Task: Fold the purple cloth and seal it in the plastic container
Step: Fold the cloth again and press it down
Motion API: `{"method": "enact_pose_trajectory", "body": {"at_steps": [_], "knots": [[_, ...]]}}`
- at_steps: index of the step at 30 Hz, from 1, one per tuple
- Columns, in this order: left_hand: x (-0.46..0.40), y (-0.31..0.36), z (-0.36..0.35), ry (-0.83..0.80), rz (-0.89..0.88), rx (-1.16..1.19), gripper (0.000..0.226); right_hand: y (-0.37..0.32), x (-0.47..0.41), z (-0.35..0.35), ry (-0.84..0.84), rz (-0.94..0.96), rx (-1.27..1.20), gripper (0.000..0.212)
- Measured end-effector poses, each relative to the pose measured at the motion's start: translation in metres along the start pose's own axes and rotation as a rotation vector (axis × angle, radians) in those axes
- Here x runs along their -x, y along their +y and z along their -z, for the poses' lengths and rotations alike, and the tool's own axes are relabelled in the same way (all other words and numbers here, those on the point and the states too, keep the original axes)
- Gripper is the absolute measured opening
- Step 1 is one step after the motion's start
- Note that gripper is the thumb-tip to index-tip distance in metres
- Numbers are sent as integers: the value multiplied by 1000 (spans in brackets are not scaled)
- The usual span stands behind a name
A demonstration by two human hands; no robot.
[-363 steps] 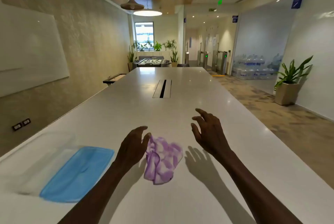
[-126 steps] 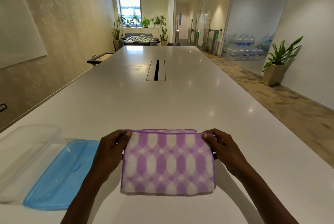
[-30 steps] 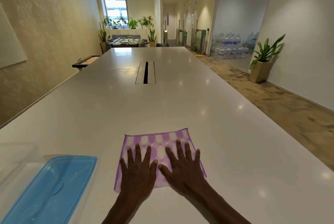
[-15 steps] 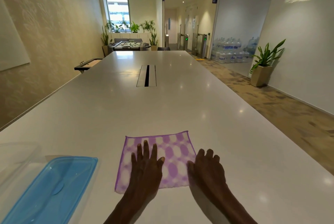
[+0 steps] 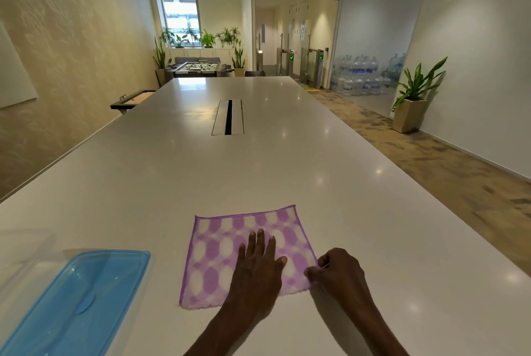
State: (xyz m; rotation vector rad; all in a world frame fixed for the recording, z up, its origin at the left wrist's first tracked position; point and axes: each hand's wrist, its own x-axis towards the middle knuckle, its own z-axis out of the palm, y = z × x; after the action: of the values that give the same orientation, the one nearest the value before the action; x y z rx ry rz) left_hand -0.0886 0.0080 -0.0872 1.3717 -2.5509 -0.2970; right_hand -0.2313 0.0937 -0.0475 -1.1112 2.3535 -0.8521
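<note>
The purple-and-white patterned cloth (image 5: 230,246) lies flat in a folded square on the white table (image 5: 258,172), near its front edge. My left hand (image 5: 258,266) rests palm down on the middle of the cloth, fingers spread. My right hand (image 5: 334,269) pinches the cloth's right edge between thumb and fingers. A blue lid (image 5: 77,298) lies flat at the lower left. The clear plastic container (image 5: 20,252) sits just left of the lid, faint and partly cut off by the frame.
A cable slot (image 5: 228,117) is set into the table's middle, farther away. The table's right edge drops to a carpeted walkway with a potted plant (image 5: 413,100) by the wall. A wall runs close along the table's left side.
My right hand slid off the cloth's top to its right edge and closed on it. My left hand stayed flat on the cloth. Earlier the cloth was crumpled, then folded.
</note>
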Motion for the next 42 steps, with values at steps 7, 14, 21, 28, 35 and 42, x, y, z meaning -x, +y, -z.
{"method": "enact_pose_trajectory", "body": {"at_steps": [7,14,21,28,35,42], "knots": [[-4,13,8,-57,9,322,91,0,-5,1,232,64,-239,35],[-24,30,29,-44,295,1056,41,-25,4,-2,345,579,-325,23],[-60,-2,69,-10,626,1243,51,-52,26,-15,123,919,-184,17],[-81,-38,91,144,575,1102,20,-64,37,-33,-1,1018,-56,20],[-83,-80,104,123,588,1108,21,-77,45,-49,-43,1066,-31,19],[-77,-110,102,135,564,1105,24,-95,57,-73,-40,1118,7,24]]}}
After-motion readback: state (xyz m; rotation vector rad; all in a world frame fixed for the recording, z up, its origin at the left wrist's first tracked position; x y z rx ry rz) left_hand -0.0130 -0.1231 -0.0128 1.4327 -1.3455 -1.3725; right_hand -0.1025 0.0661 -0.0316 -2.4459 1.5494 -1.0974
